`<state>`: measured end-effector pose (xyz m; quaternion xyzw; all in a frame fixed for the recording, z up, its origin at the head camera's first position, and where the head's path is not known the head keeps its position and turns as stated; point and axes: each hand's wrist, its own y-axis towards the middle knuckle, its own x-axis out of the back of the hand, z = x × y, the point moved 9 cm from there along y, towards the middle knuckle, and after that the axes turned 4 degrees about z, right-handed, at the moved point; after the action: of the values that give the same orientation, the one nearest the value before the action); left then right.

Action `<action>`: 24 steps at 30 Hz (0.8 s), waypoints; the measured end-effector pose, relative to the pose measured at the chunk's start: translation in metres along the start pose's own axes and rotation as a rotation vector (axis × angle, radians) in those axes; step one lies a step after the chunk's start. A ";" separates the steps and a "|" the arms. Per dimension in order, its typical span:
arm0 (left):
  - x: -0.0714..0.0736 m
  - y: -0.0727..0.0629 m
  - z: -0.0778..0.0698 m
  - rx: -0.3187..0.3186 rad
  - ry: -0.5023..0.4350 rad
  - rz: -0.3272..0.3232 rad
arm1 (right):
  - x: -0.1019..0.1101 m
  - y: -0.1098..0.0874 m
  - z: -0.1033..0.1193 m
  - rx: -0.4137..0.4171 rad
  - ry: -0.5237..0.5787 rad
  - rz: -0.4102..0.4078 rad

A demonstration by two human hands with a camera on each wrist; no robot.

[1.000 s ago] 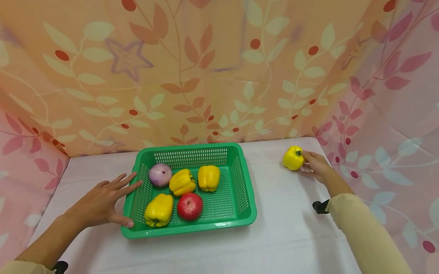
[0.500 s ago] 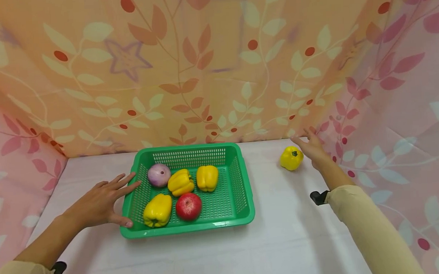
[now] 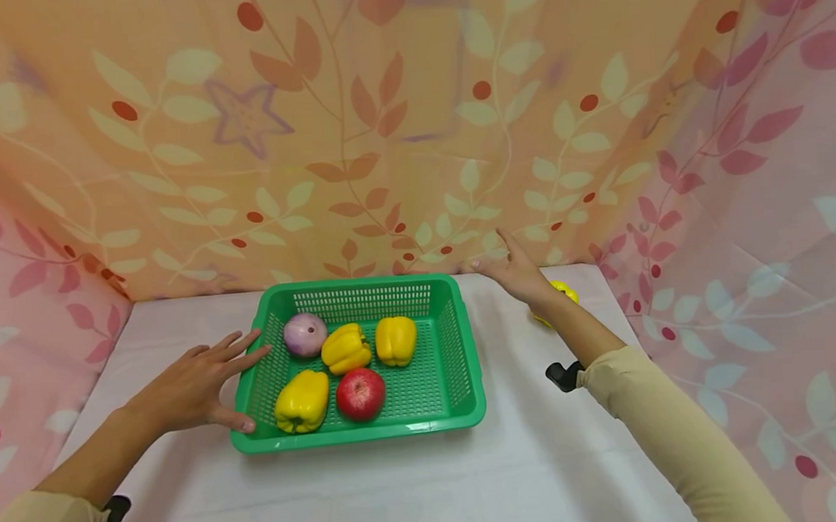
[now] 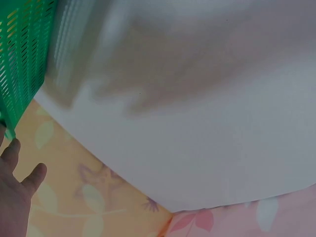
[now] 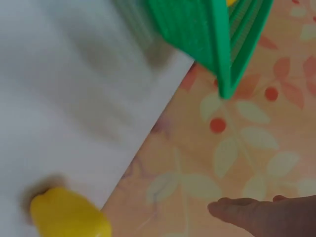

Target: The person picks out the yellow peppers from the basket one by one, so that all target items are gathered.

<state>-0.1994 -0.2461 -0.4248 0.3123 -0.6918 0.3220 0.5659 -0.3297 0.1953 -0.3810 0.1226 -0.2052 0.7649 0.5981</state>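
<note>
My left hand (image 3: 195, 387) has its fingers spread at the left rim of a green plastic basket (image 3: 475, 367). In the basket lie a purple onion (image 3: 305, 334), a red pomegranate (image 3: 361, 394) and three yellow bell peppers (image 3: 396, 341). My right hand (image 3: 520, 276) is in the air right of the basket, fingers extended and holding nothing. Another yellow bell pepper (image 3: 566, 289) rests on the table at the back right, partly hidden by the right forearm in the head view. The right wrist view shows that pepper (image 5: 69, 215) apart from the hand (image 5: 271, 215).
A white cloth covers the table (image 3: 372, 489). Patterned curtains (image 3: 412, 137) hang close behind it and on both sides. Each wrist carries a small black device (image 3: 565, 376).
My right hand has let go of the yellow bell pepper at the back right, leaving it on the table, and has moved left toward the basket. The left hand stays at the rim.
</note>
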 end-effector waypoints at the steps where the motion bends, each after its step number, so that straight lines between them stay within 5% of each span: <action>1: 0.000 0.000 0.000 0.000 -0.002 0.001 | -0.007 -0.001 0.003 0.003 0.004 0.020; 10: -0.002 0.001 0.001 0.007 0.008 0.004 | -0.065 -0.002 0.014 0.012 -0.012 0.207; 16: -0.003 0.001 0.001 0.004 0.014 -0.003 | -0.095 -0.003 0.010 -0.055 -0.004 0.321; 24: -0.004 0.000 0.002 0.009 0.016 0.000 | -0.118 -0.005 0.019 -0.014 0.011 0.368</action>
<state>-0.2003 -0.2472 -0.4288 0.3122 -0.6858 0.3275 0.5701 -0.2964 0.0852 -0.4144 0.0747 -0.2263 0.8606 0.4501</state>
